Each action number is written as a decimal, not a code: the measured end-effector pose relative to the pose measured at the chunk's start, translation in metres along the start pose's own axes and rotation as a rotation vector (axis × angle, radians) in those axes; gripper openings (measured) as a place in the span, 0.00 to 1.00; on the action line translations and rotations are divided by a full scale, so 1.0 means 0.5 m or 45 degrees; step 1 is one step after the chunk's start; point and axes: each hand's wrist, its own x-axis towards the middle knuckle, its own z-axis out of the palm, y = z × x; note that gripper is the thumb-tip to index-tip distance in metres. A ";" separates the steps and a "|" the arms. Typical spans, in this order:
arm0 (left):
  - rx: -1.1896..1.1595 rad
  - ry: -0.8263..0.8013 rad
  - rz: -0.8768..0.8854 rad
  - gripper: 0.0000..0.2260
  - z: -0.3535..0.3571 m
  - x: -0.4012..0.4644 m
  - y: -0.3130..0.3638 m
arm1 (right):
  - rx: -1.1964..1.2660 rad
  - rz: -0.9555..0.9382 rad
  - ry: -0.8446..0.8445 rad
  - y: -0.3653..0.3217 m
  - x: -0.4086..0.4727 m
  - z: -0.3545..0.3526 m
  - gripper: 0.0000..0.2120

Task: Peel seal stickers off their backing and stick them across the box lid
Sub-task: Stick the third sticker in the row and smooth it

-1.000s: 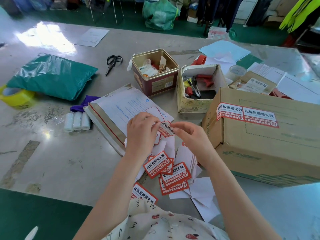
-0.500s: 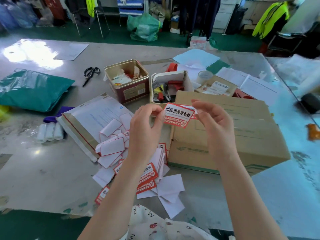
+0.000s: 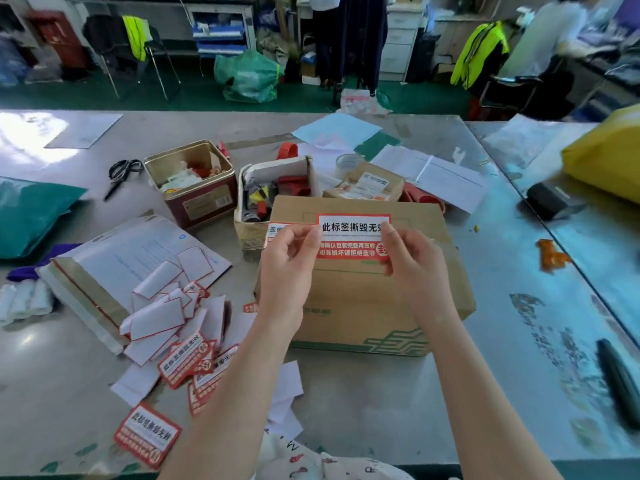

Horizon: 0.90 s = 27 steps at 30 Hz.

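since half a second ago, left hand [image 3: 289, 258] and right hand [image 3: 412, 254], each pinching an end, brought the seal sticker [image 3: 351, 237] over the box lid [image 3: 415, 216].

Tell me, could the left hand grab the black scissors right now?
Probably not yet. The left hand is pinching the seal sticker over the box. The scissors lie uncovered, far off to its left, so it must let go first.
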 end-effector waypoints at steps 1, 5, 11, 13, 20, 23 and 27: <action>0.020 -0.003 0.005 0.04 0.010 0.001 -0.002 | -0.053 -0.021 0.010 0.005 0.006 -0.006 0.14; 0.144 0.016 0.041 0.05 0.043 0.013 -0.011 | -0.201 -0.068 0.047 0.021 0.027 -0.031 0.11; 0.368 0.051 0.156 0.09 0.083 0.055 -0.029 | -0.303 -0.105 0.082 0.038 0.066 -0.047 0.14; 0.447 0.063 0.197 0.09 0.093 0.070 -0.036 | -0.321 -0.109 0.084 0.044 0.079 -0.046 0.16; 0.601 0.088 0.242 0.09 0.110 0.094 -0.059 | -0.410 -0.121 0.078 0.071 0.107 -0.041 0.17; 0.637 0.086 0.250 0.09 0.116 0.097 -0.062 | -0.411 -0.124 0.096 0.077 0.113 -0.041 0.17; 0.641 0.083 0.271 0.09 0.123 0.095 -0.061 | -0.408 -0.135 0.111 0.082 0.115 -0.042 0.17</action>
